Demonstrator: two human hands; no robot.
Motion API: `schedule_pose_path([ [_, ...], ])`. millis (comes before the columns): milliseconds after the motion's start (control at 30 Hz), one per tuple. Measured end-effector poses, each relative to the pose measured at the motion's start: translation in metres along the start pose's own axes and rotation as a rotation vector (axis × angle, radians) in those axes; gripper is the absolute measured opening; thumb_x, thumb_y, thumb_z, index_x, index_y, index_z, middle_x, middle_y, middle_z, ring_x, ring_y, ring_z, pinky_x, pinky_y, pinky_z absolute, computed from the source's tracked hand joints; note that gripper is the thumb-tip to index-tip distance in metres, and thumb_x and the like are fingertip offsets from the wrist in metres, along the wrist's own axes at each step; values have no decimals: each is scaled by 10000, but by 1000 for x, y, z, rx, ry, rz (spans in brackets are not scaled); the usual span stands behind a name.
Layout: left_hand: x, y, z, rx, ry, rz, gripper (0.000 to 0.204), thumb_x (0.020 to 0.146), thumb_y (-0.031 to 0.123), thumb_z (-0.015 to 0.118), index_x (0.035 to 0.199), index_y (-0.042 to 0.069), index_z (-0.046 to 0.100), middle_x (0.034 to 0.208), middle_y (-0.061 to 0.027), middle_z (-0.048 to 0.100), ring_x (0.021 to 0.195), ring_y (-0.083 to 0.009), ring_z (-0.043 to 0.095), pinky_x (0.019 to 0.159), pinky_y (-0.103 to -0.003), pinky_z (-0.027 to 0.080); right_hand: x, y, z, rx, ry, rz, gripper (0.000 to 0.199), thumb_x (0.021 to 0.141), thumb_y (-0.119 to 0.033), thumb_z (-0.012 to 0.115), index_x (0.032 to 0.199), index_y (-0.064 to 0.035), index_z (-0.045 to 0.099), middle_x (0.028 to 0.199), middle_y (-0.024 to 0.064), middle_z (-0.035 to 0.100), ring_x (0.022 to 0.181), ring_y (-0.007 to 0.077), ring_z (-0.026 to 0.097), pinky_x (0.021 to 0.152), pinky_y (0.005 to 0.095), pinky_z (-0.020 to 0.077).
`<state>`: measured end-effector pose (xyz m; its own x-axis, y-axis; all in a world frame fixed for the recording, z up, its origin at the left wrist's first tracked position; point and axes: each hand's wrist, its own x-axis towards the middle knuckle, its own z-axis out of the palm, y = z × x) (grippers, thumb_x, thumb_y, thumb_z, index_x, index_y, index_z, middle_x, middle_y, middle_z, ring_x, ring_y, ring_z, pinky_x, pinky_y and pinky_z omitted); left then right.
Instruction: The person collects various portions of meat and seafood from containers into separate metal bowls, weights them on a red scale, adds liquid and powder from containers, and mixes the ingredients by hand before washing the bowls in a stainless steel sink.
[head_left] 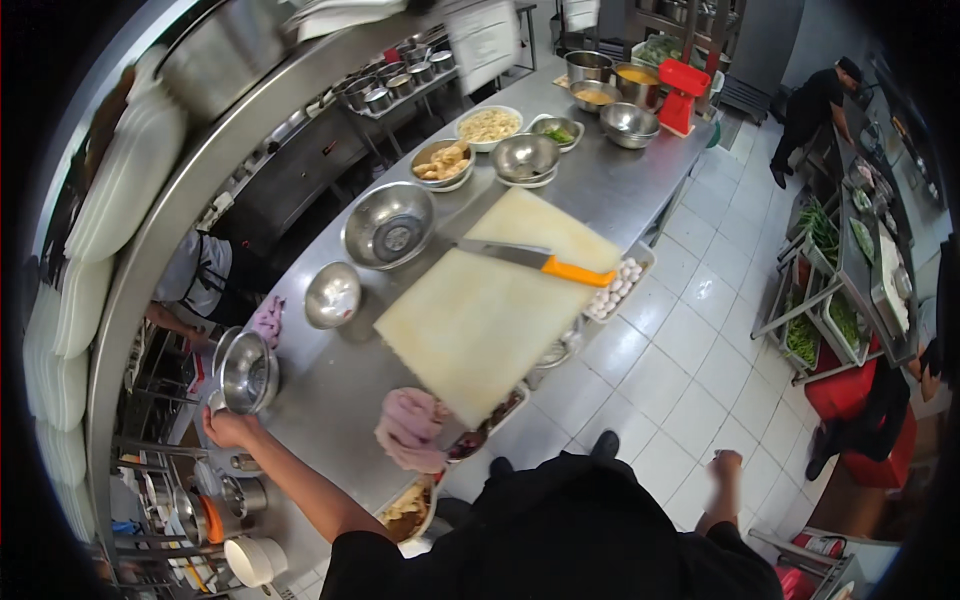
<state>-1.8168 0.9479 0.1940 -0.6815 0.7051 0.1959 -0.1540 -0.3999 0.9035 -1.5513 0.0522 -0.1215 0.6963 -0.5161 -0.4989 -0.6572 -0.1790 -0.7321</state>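
Left grip (232, 429) is at a steel bowl (249, 372), whether grasping I cannot tell; right grip (726, 463) is clenched; ahead of both lies 1 orange-handled knife (547, 262).

The counter (325, 395) is stainless steel, long and shiny. Two cream cutting boards (480, 325) lie on it, seemingly overlapping. To their left stand a wide steel bowl (382, 215) and a smaller one. By the left edge are a pink cloth (268, 320) and another steel bowl (252, 366). The far end carries a red scale (682, 90) and a white dish (465, 139) of pale food.
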Motion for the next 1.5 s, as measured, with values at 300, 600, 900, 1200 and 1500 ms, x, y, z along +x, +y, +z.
schedule_pose_path([
  [300, -351, 54, 48, -222, -679, -280, 142, 798, 62, 475, 880, 38, 587, 955, -62, 574, 888, -173, 530, 714, -373, 505, 98, -55, -49, 195, 9, 220, 121, 744, -44, 519, 636, -65, 468, 512, 52, 450, 402, 156, 457, 338, 269, 325],
  [600, -628, 65, 96, 207, -1458, -905, 385, 878, 408, 439, 950, 43, 539, 914, -111, 579, 846, -225, 581, 697, -346, 483, 190, -210, -9, 184, -89, 58, 62, 756, -72, 531, 699, -48, 538, 587, 41, 518, 469, 127, 496, 393, 244, 387],
  [900, -737, 6, 208, 26, -1517, -1385, 516, 907, 502, 400, 1064, 26, 521, 963, -132, 581, 851, -244, 586, 755, -361, 477, 254, -233, -35, 40, -70, -21, 120, 788, -89, 544, 681, -50, 506, 549, 55, 474, 448, 146, 490, 351, 256, 342],
  [1200, -721, 17, 216, 577, -1478, -360, 419, 867, 440, 544, 744, 45, 613, 624, -36, 528, 557, -98, 497, 530, -237, 408, 427, -261, 7, -41, -277, 269, 121, 807, -121, 531, 808, -1, 546, 556, 51, 480, 434, 140, 473, 347, 262, 360],
  [1500, -430, 23, 31, 1250, -115, 262, 446, 843, 394, 539, 700, -22, 616, 680, -232, 601, 677, -378, 612, 641, -444, 463, 485, -399, 179, -343, -677, 64, 141, 812, -131, 526, 840, 4, 556, 558, 49, 485, 436, 138, 473, 341, 260, 355],
])
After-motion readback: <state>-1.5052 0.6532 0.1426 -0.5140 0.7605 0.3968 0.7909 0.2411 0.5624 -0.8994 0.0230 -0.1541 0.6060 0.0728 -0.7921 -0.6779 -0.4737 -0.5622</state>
